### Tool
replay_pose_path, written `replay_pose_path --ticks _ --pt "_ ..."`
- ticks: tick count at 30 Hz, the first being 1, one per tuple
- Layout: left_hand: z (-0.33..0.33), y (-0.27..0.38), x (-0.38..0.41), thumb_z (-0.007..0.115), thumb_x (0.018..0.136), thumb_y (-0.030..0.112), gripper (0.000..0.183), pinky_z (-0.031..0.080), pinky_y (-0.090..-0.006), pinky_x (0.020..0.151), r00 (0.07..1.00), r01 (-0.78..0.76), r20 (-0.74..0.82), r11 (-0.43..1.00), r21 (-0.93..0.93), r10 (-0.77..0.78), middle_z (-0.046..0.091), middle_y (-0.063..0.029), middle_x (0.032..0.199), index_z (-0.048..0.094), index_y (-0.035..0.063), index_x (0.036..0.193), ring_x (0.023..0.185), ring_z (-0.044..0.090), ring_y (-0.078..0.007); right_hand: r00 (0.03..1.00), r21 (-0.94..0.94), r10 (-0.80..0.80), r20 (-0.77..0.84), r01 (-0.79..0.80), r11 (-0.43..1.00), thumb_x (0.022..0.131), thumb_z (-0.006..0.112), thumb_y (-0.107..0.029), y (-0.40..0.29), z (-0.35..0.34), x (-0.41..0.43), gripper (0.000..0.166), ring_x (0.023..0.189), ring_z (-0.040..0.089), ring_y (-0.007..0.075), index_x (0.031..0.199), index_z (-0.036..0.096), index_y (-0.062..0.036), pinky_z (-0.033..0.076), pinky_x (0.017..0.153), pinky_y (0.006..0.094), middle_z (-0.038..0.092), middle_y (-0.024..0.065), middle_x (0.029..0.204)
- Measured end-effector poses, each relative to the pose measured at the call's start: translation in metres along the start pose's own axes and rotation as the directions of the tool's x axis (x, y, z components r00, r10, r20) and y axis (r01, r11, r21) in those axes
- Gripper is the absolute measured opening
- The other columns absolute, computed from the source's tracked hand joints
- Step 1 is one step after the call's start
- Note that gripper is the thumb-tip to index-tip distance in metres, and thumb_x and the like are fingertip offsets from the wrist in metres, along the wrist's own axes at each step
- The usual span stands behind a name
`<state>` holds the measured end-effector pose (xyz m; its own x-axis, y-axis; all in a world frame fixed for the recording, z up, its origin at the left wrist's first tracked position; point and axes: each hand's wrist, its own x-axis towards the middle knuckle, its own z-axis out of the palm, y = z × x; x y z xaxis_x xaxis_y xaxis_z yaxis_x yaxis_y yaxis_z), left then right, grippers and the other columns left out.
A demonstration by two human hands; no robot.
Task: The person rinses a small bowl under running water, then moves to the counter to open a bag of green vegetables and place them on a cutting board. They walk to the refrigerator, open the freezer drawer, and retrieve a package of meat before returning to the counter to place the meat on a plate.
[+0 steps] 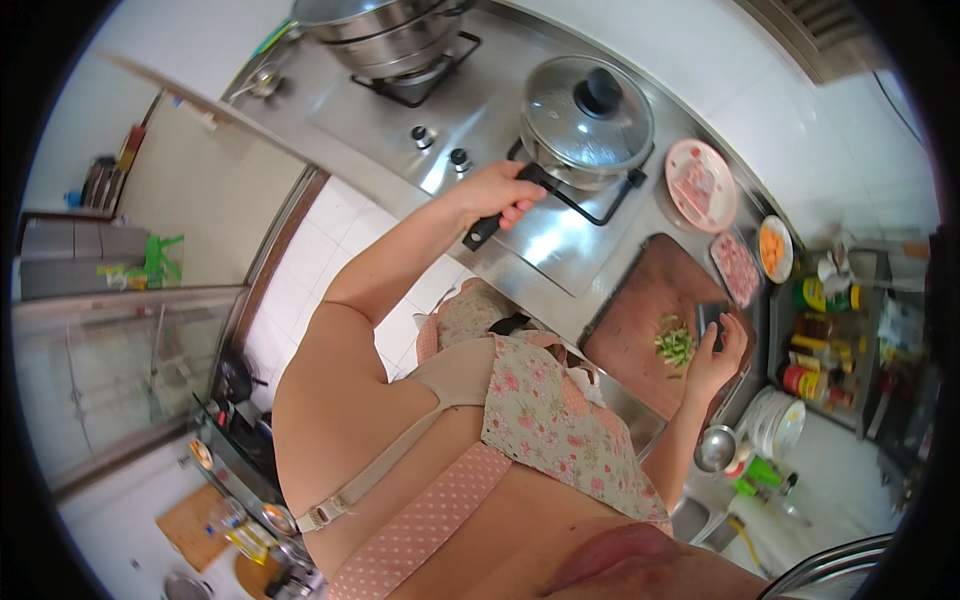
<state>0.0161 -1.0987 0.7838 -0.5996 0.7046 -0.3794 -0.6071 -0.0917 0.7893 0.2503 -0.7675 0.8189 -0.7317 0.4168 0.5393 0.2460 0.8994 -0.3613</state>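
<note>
My left hand [504, 196] is closed around the black handle of a saucepan [574, 171], which sits on the right burner under a glass lid [587, 112] with a black knob. Over the wooden cutting board [637, 307], my right hand [718, 349] has its thumb and fingers on a dark, flat object [709, 316], perhaps a knife blade; the fingers partly cover it. Chopped green vegetable pieces [675, 345] lie on the board just left of that hand.
A steamer pot [390, 37] stands on the left burner. Beyond the board are a plate of raw meat [694, 191], a tray of minced meat [735, 266] and a bowl of orange pieces [772, 250]. Bottles [814, 341], stacked plates [780, 424] and a metal ladle [715, 448] lie at right.
</note>
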Motion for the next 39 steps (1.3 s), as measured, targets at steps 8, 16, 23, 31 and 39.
replay_pose_path --ticks 8,16,23,31,39 --pt "0.017 -0.048 -0.11 0.056 0.084 0.011 0.02 0.035 -0.026 0.035 0.988 -0.09 -0.122 0.994 0.059 0.097 0.044 -0.0006 0.055 0.043 0.0055 0.07 0.038 0.04 -0.0095 0.924 0.583 -0.301 0.237 0.113 0.805 0.084 0.062 -0.014 -0.117 0.062 0.065 0.033 0.109 0.051 0.0199 0.115 0.055 -0.0048 0.041 0.089 0.0324 0.055 0.0073 0.118" --pt "0.055 -0.126 -0.232 0.055 0.086 0.008 0.012 0.034 -0.0243 0.035 0.959 -0.104 -0.275 0.987 -0.123 0.067 0.044 -0.0006 0.056 0.044 0.0034 0.083 0.037 0.039 -0.0076 0.489 0.59 -0.339 0.804 -0.584 0.557 0.095 0.042 -0.043 -0.209 0.143 0.059 0.054 0.117 0.046 0.0182 0.128 0.047 -0.001 0.035 0.098 0.0304 0.051 0.0092 0.126" --pt "0.072 -0.206 -0.329 0.056 0.084 0.01 0.014 0.036 -0.0243 0.036 0.889 -0.136 -0.45 0.986 -0.095 0.079 0.046 -0.0003 0.054 0.045 0.0022 0.082 0.039 0.043 -0.008 0.133 0.385 -0.503 0.854 -0.811 0.44 0.096 0.045 -0.027 -0.252 0.169 -0.044 0.033 0.097 0.056 0.015 0.108 0.058 0.0013 0.044 0.084 0.0282 0.061 0.0079 0.104" --pt "0.067 -0.29 -0.432 0.057 0.084 0.013 0.016 0.038 -0.0247 0.037 0.771 -0.23 -0.635 0.95 -0.21 0.046 0.046 -0.0011 0.054 0.045 0.0026 0.083 0.04 0.043 -0.0086 -0.115 0.21 -0.482 0.869 -0.796 0.568 0.092 0.05 -0.026 -0.354 0.181 -0.169 0.026 0.088 0.057 0.018 0.097 0.058 -0.0019 0.045 0.08 0.0315 0.061 0.0075 0.092" --pt "0.045 -0.386 -0.569 0.056 0.085 0.016 0.018 0.04 -0.0272 0.04 0.621 -0.182 -0.782 0.961 -0.206 -0.05 0.05 -0.0037 0.056 0.047 0.0009 0.085 0.042 0.047 -0.0112 -0.326 0.138 -0.479 0.815 -0.693 0.708 0.089 0.053 -0.027 -0.465 0.188 -0.35 0.027 0.089 0.056 0.0194 0.096 0.057 -0.001 0.044 0.082 0.0329 0.061 0.0081 0.092"
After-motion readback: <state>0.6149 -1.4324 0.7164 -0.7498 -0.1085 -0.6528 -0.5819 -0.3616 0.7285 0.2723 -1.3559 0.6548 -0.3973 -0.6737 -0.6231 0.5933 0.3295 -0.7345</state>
